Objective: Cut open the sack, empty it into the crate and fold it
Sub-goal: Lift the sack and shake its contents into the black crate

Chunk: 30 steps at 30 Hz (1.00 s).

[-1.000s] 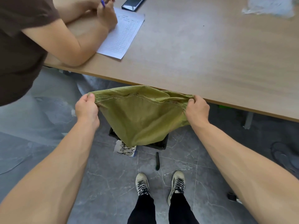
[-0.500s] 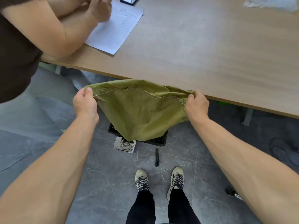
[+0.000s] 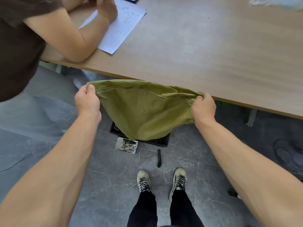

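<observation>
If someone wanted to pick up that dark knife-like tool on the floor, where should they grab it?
Likely mid-handle, from straight above. The tool lies flat on the tiles, pointing toward the crate, so fingers closing across its narrow width from both long sides fit best. Which end holds the blade is unclear.

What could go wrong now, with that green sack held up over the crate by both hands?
The sack hangs limp and hides most of the black crate, so anything left inside could drop beside it unseen. The left hand and right hand pinch only the corners, which might slip. A dark tool lies on the floor just ahead of the shoes: a trip hazard.
</observation>
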Tool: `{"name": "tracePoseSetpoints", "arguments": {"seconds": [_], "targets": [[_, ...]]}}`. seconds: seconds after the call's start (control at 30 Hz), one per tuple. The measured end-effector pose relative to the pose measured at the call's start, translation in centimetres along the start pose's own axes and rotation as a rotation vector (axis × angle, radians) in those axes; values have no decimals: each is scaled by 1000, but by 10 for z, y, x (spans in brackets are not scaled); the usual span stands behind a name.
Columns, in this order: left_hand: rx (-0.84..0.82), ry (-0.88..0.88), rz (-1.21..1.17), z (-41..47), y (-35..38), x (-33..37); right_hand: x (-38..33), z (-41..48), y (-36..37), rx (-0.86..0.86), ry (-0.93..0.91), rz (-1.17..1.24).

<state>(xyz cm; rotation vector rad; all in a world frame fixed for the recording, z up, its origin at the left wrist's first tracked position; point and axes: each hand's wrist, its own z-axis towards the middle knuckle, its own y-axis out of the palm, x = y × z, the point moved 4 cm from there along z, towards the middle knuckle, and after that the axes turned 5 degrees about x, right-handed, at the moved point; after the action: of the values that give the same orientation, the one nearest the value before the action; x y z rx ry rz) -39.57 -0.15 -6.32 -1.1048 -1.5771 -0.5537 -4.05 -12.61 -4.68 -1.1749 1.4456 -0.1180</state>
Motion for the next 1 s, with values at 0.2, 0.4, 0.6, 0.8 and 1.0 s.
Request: {"name": "tracePoseSetpoints", "arguments": {"seconds": [0.2,0.4,0.6,0.8,1.0], "targets": [[112,33,-56,7,-7,2,-7,-7,-2,-32,-45,40],[71,-17,104,8,-5,-9,16,-29,4,-86,50,-3],[89,-7,104,12,-10,3,12,-35,-4,-59,-83,5],[71,-25,-48,11,-1,19,-12,-20,-10,-8,-103,94],[71,-46,-45,10,-3,21,-9,-17,-11,-18,-61,95]]}}
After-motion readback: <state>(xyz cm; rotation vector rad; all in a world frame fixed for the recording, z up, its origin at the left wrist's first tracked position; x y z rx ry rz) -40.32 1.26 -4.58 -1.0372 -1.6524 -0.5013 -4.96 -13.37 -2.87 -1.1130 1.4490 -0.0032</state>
